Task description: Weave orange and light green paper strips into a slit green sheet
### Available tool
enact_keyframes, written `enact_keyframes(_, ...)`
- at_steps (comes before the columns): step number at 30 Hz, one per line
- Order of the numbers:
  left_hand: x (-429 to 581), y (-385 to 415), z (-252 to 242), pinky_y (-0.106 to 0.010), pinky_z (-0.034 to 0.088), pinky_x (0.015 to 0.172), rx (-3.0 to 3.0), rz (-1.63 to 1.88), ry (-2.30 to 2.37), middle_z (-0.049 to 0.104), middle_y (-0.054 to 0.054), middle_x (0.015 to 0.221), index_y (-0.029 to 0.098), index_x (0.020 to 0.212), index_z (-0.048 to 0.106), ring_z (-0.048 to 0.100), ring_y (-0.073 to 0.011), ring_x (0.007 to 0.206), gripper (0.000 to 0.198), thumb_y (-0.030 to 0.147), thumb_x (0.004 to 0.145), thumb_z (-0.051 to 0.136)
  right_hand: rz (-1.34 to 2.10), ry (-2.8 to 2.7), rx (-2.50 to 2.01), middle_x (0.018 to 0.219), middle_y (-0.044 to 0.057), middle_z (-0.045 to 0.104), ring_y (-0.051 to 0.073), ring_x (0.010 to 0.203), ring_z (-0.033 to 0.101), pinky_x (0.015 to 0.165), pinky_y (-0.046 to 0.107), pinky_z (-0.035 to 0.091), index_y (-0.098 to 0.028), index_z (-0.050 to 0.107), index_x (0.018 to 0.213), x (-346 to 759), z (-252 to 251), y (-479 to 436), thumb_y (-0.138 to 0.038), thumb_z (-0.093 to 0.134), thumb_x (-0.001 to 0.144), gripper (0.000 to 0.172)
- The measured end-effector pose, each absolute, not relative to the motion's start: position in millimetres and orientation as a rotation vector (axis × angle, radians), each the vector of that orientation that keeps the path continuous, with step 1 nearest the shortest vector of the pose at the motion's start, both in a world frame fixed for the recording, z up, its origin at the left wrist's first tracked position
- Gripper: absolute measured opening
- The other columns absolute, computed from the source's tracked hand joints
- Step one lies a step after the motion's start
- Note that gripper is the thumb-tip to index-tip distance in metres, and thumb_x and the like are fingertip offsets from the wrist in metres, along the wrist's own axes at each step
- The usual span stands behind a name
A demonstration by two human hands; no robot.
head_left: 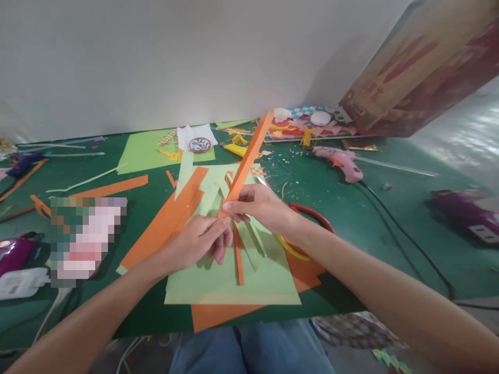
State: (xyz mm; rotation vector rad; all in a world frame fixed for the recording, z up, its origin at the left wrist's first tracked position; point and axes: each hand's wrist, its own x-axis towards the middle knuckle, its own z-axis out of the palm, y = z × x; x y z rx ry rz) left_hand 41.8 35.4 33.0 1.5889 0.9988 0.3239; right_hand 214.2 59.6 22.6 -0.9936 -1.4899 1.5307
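Observation:
An orange paper strip (252, 156) rises at a slant from my two hands, its far end pointing up and to the right. My right hand (259, 203) pinches it near the lower end, thumb on top. At that same lower end, my left hand (210, 236) has its thumb and fingers closed on the strip. Below lie light green paper sheets (230, 291) with loose narrow strips, among them a thin orange strip (239, 259). Orange paper (163, 223) is stacked to the left. Scissors with a red and yellow handle (312, 210) lie partly under my right forearm.
A pink glue gun (341, 162) with a black cord rests at the right. A yellow cutter (236, 150) and a round patterned piece (200, 145) are at the back. On the left are a blurred-out pink object (91, 234) and a white plug (23, 283). A printed bag (421, 67) stands back right.

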Motion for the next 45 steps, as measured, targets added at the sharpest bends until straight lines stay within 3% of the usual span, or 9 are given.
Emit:
enact_keyframes(8, 39.8, 37.9, 33.2, -0.02, 0.037, 0.047, 1.637, 0.307, 1.005, 0.054, 0.002, 0.044, 0.016, 0.06, 0.053, 0.05, -0.0082, 0.042, 0.046, 0.039, 0.093, 0.032, 1.545, -1.447, -0.983, 0.048, -0.002, 0.052, 0.006, 0.043, 0.04, 0.043, 0.024, 0.03, -0.014, 0.057, 0.058, 214.1, 22.1, 60.2, -0.035, 0.071, 0.069, 0.027)
enact_keyframes(17, 38.6, 35.4, 31.9, -0.023, 0.04, 0.054, 1.601, 0.322, 0.914, 0.058, 0.001, 0.056, 0.017, 0.073, 0.053, 0.051, -0.0109, 0.054, 0.035, 0.033, 0.094, 0.03, 1.524, -1.451, -0.985, 0.048, -0.002, 0.052, 0.006, 0.043, 0.04, 0.043, 0.024, 0.029, -0.015, 0.055, 0.054, 215.8, 24.3, 60.5, -0.034, 0.07, 0.07, 0.029)
enact_keyframes(29, 41.6, 35.9, 31.7, -0.023, 0.036, 0.05, 1.677, 0.413, 1.047, 0.059, 0.001, 0.052, 0.017, 0.073, 0.056, 0.053, -0.0118, 0.053, 0.034, 0.036, 0.092, 0.035, 1.6, -1.541, -0.977, 0.048, -0.001, 0.053, 0.007, 0.044, 0.041, 0.043, 0.024, 0.03, -0.013, 0.061, 0.061, 214.8, 24.7, 59.3, -0.034, 0.069, 0.07, 0.025)
enact_keyframes(39, 41.5, 36.1, 29.1, -0.025, 0.039, 0.054, 1.656, 0.444, 1.008, 0.06, 0.0, 0.053, 0.017, 0.074, 0.055, 0.054, -0.0128, 0.055, 0.034, 0.032, 0.093, 0.032, 1.587, -1.507, -0.971, 0.046, -0.003, 0.052, 0.006, 0.042, 0.041, 0.042, 0.022, 0.029, -0.014, 0.055, 0.055, 211.3, 24.0, 58.4, -0.033, 0.071, 0.07, 0.028)
enact_keyframes(45, 39.7, 36.4, 29.5, -0.025, 0.036, 0.052, 1.654, 0.512, 1.027, 0.059, 0.001, 0.051, 0.017, 0.076, 0.054, 0.051, -0.0129, 0.052, 0.032, 0.032, 0.094, 0.031, 1.697, -1.494, -0.9, 0.054, -0.001, 0.058, 0.009, 0.05, 0.051, 0.042, 0.021, 0.033, -0.014, 0.056, 0.063, 215.8, 26.5, 58.4, -0.033, 0.071, 0.07, 0.025)
